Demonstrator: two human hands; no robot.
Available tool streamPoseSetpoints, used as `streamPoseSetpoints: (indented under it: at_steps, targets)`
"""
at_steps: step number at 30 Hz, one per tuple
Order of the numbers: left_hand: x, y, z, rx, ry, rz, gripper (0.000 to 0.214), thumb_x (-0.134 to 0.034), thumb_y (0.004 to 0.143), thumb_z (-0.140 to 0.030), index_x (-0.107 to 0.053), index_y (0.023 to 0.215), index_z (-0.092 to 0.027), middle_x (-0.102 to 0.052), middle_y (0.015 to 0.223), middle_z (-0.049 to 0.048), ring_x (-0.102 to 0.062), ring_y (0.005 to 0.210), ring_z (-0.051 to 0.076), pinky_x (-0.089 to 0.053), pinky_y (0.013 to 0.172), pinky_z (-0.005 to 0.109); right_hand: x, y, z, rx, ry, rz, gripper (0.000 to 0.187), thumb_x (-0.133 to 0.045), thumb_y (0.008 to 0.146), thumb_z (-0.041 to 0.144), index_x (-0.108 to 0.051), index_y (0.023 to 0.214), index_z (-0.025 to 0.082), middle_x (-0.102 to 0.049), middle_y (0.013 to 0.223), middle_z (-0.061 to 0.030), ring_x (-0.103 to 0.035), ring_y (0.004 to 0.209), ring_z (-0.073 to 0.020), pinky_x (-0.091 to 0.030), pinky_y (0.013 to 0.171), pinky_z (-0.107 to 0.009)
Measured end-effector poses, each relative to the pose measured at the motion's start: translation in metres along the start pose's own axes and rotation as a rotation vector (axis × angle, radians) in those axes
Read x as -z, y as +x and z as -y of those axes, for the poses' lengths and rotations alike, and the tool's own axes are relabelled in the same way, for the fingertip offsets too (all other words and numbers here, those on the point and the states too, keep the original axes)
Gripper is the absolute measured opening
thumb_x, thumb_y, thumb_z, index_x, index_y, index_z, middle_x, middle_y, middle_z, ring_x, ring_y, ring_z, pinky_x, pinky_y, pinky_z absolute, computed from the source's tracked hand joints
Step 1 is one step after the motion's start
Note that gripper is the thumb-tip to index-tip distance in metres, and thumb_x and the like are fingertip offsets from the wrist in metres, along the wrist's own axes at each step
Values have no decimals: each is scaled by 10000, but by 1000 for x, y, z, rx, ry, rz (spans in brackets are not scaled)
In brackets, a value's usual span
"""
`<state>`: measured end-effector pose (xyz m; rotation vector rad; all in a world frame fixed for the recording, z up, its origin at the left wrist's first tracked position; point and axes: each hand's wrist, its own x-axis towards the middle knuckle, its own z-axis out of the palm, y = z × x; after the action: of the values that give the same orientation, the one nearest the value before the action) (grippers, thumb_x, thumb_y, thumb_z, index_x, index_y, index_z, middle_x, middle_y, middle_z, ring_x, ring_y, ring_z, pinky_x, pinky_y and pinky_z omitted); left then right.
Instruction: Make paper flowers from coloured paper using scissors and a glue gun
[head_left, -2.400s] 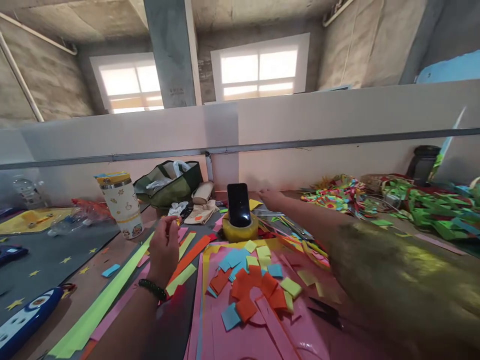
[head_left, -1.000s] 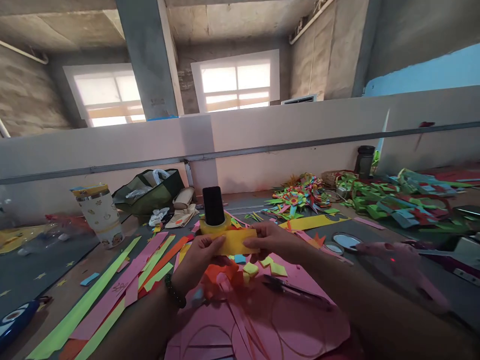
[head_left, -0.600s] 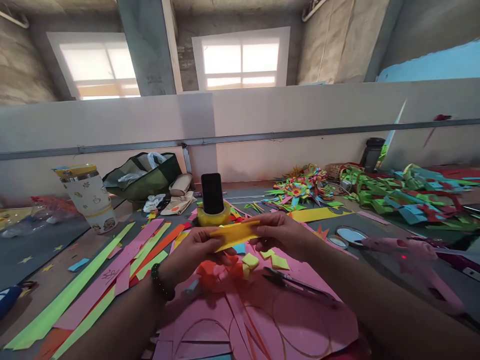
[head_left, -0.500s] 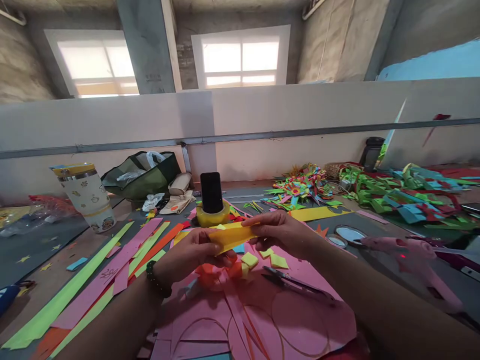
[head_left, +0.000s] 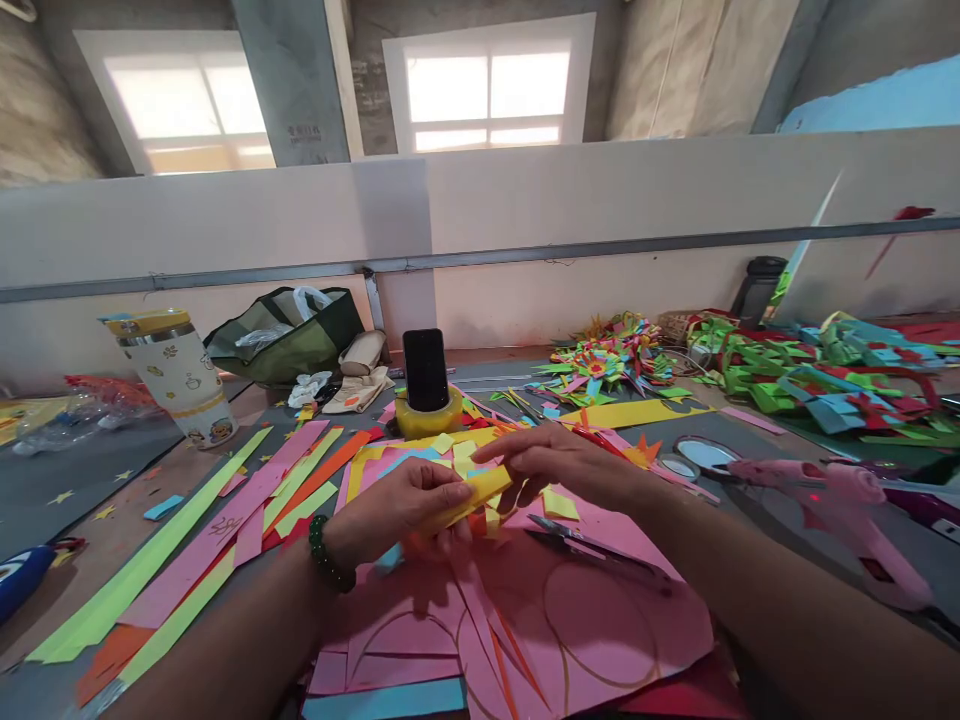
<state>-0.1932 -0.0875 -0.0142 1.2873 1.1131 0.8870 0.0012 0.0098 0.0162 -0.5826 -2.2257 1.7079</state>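
Note:
My left hand (head_left: 409, 492) pinches a folded yellow paper strip (head_left: 489, 486) between thumb and fingers. At the strip's right end is my right hand (head_left: 574, 462), its fingers apart and the index finger reaching over the strip; fingertips seem to touch that end. Beneath both hands lies a pink paper sheet (head_left: 607, 630) with circles drawn on it. Small pale yellow paper squares (head_left: 559, 503) are scattered there. A pair of scissors (head_left: 600, 556) rests on the sheet below my right hand. Narrow pink strips (head_left: 474, 590) run down from under my left hand, which partly hides orange paper.
Long coloured paper strips (head_left: 247, 530) lie at left, near a white tumbler (head_left: 180, 385). A phone (head_left: 425, 370) stands upright in a yellow tape roll (head_left: 429, 415). At right are a pink glue gun (head_left: 832, 510), a tape ring (head_left: 705, 455) and paper decorations (head_left: 840, 390). A green bag (head_left: 289, 345) sits behind.
The yellow strip, stretched between both hands before, is now folded shorter in my left hand. My right hand has loosened its pinch and its fingers have spread. The camera view has tilted down slightly.

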Motion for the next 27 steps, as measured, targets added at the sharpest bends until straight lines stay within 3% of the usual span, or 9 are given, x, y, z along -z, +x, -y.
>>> streamPoseSetpoints:
  at_steps: [2,7,15,27]
  targets:
    - [-2,1,0,-11,12,-28,378,-613,793,-511,-634,714,-142,-663,620,16,-522,431,67,-376,438,164,-2,1,0,11,-35,-65,302,-613,793,385,-691,981,162,-705,741,-28,-695,683,-144,-513,580,-202]
    - [-6,3,3,-15,20,-46,428,-566,812,-555,-639,751,-138,-654,633,14,-522,437,59,-338,401,146,-8,8,-11,40,2,-180,342,-797,616,414,-658,763,138,-670,646,6,-648,561,-109,-503,534,-197]
    - [1,2,8,17,9,0,432,-557,831,-527,-665,826,-108,-716,773,115,-672,562,151,-448,467,183,-2,6,-6,-14,-1,-217,344,-809,592,399,-665,755,132,-669,599,2,-624,493,-98,-446,458,-178]
    - [2,-2,1,7,-8,-17,307,-659,782,-428,-706,771,-125,-742,791,94,-684,596,141,-495,509,183,-2,4,-5,-16,-4,-193,338,-822,579,381,-663,744,132,-666,578,3,-634,508,-113,-479,488,-201]
